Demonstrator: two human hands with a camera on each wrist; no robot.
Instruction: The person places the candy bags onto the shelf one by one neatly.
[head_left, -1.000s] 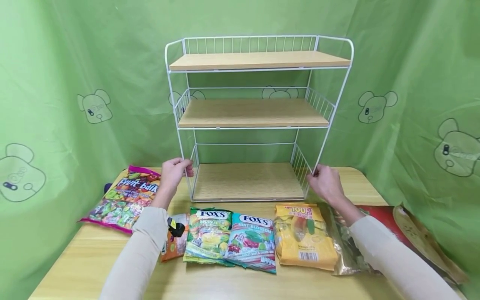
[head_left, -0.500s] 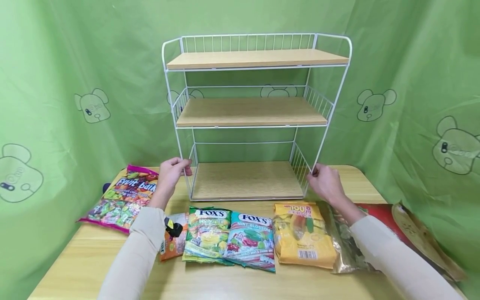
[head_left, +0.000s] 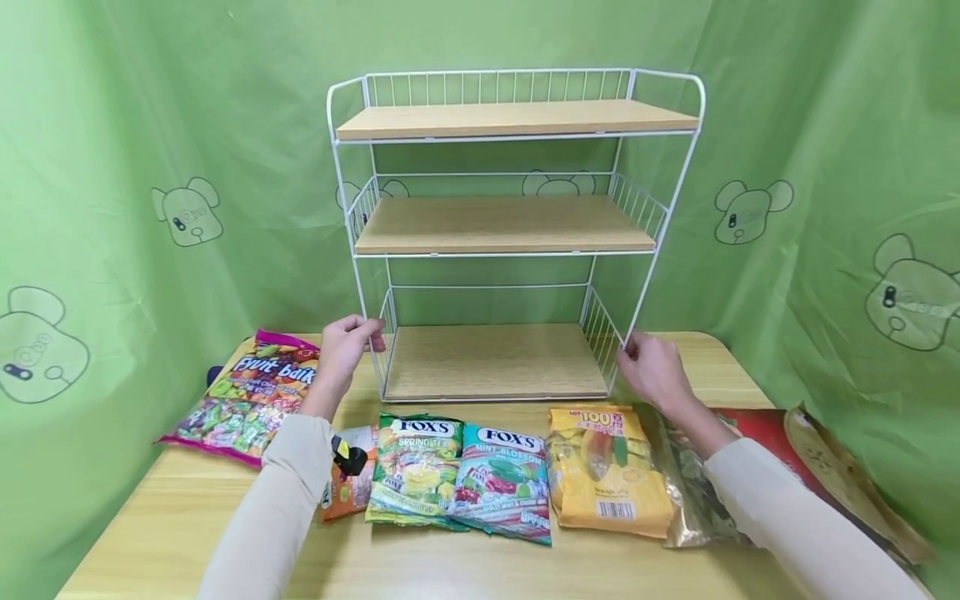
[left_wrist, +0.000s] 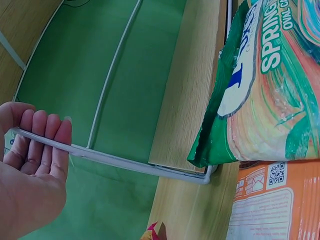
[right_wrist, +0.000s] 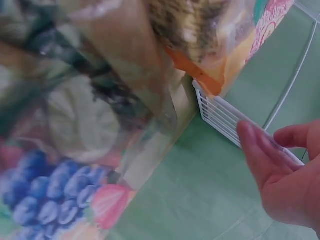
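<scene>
A white wire shelf rack (head_left: 504, 248) with three wooden boards stands on the table. My left hand (head_left: 345, 350) grips its left front post low down; in the left wrist view the fingers (left_wrist: 46, 125) curl round the white bar. On the opposite side my right hand (head_left: 656, 371) holds the right front post at about the same height. The right wrist view shows that hand's thumb and fingers (right_wrist: 260, 155) on either side of the white frame. All three boards of the rack are bare.
Candy bags lie along the rack's front: orange (head_left: 352, 479), green Fox's (head_left: 417, 471), blue Fox's (head_left: 504, 483), yellow (head_left: 609, 471), a shiny gold one (head_left: 693, 508). Fruit candy (head_left: 255, 396) lies left, a red-brown bag (head_left: 825, 475) right. Green cloth (head_left: 247, 108) surrounds the table (head_left: 450, 571).
The camera view shifts slightly. The right hand moves a touch to the right at the post; the left hand keeps its grip. Rack and bags stay in place.
</scene>
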